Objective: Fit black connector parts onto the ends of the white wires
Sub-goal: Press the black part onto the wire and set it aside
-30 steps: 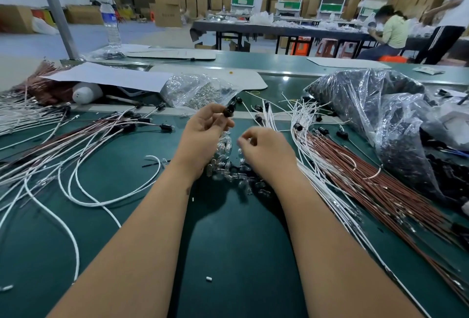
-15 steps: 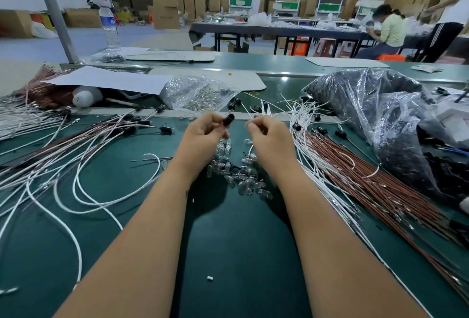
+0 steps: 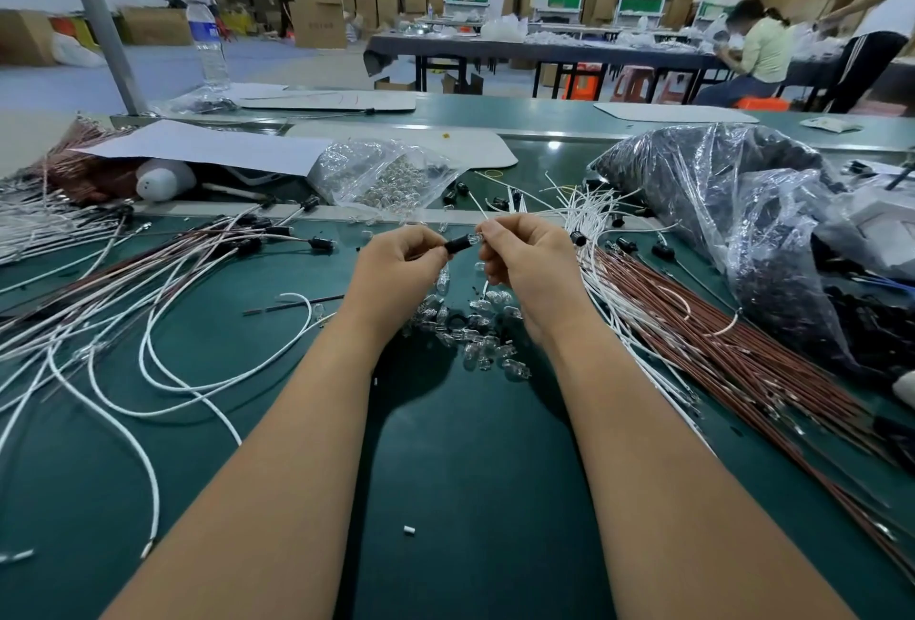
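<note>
Black connector (image 3: pixel 456 244) being pinched by left hand (image 3: pixel 401 268), long axis horizontal; small clear bulb (image 3: pixel 474 239) being pinched by right hand (image 3: pixel 530 263), touching connector's right end.

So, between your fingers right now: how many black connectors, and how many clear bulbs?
black connector: 1, held by the left hand
clear bulb: 1, pinched by the right hand at the connector's end
Total: 2
</note>
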`<state>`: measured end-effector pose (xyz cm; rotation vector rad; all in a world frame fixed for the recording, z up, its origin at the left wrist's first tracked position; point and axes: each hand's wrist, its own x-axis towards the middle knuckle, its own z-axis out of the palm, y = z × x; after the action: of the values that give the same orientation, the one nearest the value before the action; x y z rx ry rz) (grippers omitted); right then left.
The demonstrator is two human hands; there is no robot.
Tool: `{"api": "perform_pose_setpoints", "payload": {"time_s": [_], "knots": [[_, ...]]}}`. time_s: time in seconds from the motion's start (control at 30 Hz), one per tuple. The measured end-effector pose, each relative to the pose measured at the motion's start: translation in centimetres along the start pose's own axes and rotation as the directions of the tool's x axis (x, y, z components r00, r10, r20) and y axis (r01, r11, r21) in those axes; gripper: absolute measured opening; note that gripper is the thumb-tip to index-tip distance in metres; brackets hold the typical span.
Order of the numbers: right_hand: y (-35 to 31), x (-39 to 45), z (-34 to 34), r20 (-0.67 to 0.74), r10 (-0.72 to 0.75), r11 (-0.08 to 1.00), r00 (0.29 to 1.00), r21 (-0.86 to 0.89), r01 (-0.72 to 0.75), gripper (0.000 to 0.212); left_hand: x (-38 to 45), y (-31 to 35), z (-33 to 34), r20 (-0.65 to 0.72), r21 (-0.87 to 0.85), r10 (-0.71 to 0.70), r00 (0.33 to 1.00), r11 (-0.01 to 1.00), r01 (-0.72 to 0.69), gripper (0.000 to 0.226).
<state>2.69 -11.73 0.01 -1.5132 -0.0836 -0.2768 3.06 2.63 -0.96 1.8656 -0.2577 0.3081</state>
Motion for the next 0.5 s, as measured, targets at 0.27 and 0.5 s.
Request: {"api": "perform_pose_setpoints", "payload": {"time_s": [0.27, 0.5], "knots": [[0.19, 0.05, -0.3, -0.013, -0.038, 0.998, 0.999, -0.051, 0.037, 0.012, 0.1, -0.28, 0.08, 0.013, -0.013, -0.018, 1.0, 1.0, 0.018, 0.015], [0.31, 0.08, -0.3, 0.0, -0.045, 0.995, 0.999, -0.087, 0.045, 0.012, 0.31, -0.63, 0.17, 0.007, 0.07, 0.002, 1.0, 0.998, -0.003, 0.011]]}}
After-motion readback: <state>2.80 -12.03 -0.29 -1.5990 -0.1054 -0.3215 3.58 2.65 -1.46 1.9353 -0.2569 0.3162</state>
